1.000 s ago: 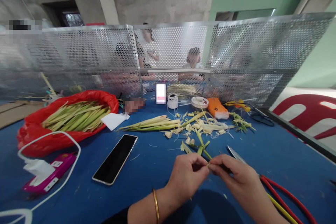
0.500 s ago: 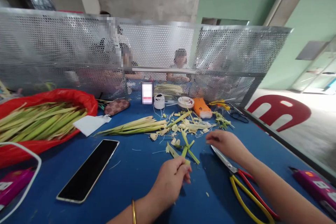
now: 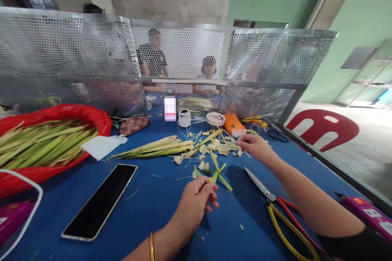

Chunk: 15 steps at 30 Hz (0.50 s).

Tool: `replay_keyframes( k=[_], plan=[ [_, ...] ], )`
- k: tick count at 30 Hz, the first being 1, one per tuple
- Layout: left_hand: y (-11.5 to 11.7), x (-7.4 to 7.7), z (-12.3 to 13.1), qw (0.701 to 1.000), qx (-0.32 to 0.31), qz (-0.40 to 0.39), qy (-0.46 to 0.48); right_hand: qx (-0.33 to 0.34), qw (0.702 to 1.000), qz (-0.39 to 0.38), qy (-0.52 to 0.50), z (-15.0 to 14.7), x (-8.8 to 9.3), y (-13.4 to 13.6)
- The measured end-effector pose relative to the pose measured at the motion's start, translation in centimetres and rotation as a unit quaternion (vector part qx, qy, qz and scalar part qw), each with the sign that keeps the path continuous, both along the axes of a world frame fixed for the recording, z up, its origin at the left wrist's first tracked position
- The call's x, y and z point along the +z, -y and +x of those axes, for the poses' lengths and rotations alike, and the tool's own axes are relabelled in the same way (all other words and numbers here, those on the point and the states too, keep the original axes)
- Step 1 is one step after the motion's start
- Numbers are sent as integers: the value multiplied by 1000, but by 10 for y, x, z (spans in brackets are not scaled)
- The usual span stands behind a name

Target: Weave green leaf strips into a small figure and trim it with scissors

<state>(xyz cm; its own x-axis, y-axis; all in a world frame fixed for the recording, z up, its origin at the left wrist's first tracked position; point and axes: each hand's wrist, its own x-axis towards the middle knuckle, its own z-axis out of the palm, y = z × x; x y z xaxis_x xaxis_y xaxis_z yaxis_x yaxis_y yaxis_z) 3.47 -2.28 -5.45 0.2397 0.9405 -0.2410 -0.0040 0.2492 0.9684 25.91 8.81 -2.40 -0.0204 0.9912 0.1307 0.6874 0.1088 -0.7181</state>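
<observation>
Leaf strip (image 3: 214,176): short green piece, pinched at its near end, just above the blue table, at the near edge of the cut scraps.
Left hand (image 3: 196,202): thumb and fingertips closed on the leaf strip; gold bangle (image 3: 151,245) on the wrist.
Right hand (image 3: 255,147): stretched forward, fingertips drawn together at the right edge of the trimmings; cannot tell whether they grip a piece.
Trimmings (image 3: 219,147): loose heap of pale and green leaf offcuts, between the two hands and beyond.
Scissors (image 3: 260,184): lying open on the table under the right forearm, red and yellow handles toward the person.
Leaf bundle (image 3: 153,147): long pale-green leaves lying flat, left of the trimmings.
Smartphone (image 3: 99,202): dark screen up, left of the left hand, well apart from it.
White sheet (image 3: 102,147): beside the red bag.
Red plastic bag (image 3: 65,113): open, filled with long green leaves, far left.
Back row: checkered pouch (image 3: 134,124), white thread spool (image 3: 184,118), tape roll (image 3: 215,119), orange case (image 3: 234,125), yellow glue gun (image 3: 255,121).
Magenta device (image 3: 367,214): at the right table edge.
Table (image 3: 147,232): blue top.
Perforated metal screen (image 3: 275,69): stands along the far edge; seated people show behind it.
</observation>
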Motion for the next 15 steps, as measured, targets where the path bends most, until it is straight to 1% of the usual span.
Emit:
replay_keyframes(
  k=[2,3,5,7,9,11,13,15],
  plan=[
    [-1,1,-2,1000,5,5,24,7,998,-6,-64,10,21,8],
    [-2,3,-3,999,7,11,33,7,993,-11,-115,14,31,12],
    [-4,7,-7,998,9,30,50,4,975,-21,-219,18,47,19],
    [-9,15,-12,996,11,63,64,9,959,-25,-282,21,59,25],
    [-17,28,-14,992,20,102,66,27,959,-21,-282,21,67,28],
    [-28,42,-10,991,11,117,58,43,961,-18,-274,21,72,30],
    [-40,55,1,991,-14,116,67,53,962,-18,-269,19,75,30],
    [-53,62,17,989,-43,112,84,60,961,-18,-268,16,76,30]
  ],
)
